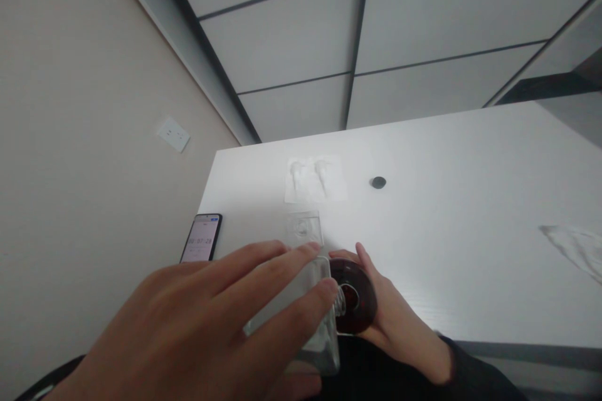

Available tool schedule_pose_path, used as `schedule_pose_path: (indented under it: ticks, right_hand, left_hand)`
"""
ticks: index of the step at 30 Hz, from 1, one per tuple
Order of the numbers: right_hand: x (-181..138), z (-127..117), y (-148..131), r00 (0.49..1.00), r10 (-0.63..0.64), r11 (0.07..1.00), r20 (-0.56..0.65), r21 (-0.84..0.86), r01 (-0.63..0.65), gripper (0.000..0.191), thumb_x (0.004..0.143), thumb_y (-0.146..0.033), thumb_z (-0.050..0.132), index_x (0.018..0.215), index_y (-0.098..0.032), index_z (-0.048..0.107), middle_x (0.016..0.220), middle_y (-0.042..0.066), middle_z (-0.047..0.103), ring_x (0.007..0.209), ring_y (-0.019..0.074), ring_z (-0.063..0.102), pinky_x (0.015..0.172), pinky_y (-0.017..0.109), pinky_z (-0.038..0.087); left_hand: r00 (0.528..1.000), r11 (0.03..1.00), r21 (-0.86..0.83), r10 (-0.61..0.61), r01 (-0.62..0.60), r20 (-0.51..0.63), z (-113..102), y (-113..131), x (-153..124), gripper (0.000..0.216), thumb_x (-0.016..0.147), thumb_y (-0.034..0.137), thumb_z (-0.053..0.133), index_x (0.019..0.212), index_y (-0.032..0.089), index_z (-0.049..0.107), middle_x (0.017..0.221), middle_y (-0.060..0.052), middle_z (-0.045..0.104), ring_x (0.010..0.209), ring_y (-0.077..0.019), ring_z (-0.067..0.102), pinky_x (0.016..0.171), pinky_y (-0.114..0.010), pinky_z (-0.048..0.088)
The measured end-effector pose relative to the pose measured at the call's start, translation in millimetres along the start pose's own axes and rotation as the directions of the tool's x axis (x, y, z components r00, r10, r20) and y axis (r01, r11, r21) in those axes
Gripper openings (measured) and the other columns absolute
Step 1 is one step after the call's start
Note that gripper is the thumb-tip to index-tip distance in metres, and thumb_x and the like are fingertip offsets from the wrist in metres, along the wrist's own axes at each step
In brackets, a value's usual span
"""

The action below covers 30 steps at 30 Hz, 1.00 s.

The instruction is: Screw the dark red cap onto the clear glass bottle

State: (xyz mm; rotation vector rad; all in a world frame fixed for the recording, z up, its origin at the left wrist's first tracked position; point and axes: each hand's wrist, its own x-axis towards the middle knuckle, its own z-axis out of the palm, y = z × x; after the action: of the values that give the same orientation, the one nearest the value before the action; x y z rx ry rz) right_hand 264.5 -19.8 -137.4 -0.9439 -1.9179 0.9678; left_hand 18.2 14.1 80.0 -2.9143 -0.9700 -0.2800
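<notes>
My left hand (211, 326) fills the near foreground and grips a clear glass bottle (315, 332) tipped on its side, neck pointing right. The bottle's mouth sits over a round container of dark red liquid (355, 304), which my right hand (399, 319) cups from the right and beneath. Both hands are at the near edge of the white table (446, 232). Whether liquid flows between them I cannot tell.
A phone (202, 238) with a lit timer screen lies at the table's left edge. A clear square lid (304, 229) lies just beyond the bottle, a white tissue (315, 178) farther back, a small dark cap (378, 183) mid-table, crumpled tissue (574, 244) at right.
</notes>
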Motion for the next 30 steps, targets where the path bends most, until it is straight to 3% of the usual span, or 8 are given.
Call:
schedule_pose_path:
  ticks: [25,30]
  right_hand:
    - [0,0,1,1.000,0.015,0.999,0.006,0.036,-0.016,0.101,0.106,-0.066,0.052,0.174,-0.030,-0.015,0.162,0.021,0.055,0.144,0.0349,0.062,0.116,0.055,0.055]
    - [1,-1,-1,1.000,-0.001,0.999,-0.004,0.032,0.001,0.102,0.106,-0.067,0.053,0.174,-0.030,-0.014,0.160,0.021,0.057,0.142,0.0356,0.064,0.113,0.055,0.056]
  left_hand:
    - [0.999,0.998,0.049,0.051,-0.050,-0.010,2,4,12,0.031,0.118,0.036,0.038,0.135,0.032,0.064,0.137,0.004,0.078,0.118,-0.0186,0.077,0.072,-0.032,0.064]
    - [0.998,0.997,0.054,0.064,-0.063,-0.004,3,3,10,0.031,0.117,0.036,0.042,0.138,0.030,0.065,0.141,0.003,0.075,0.123,-0.0193,0.075,0.085,-0.032,0.066]
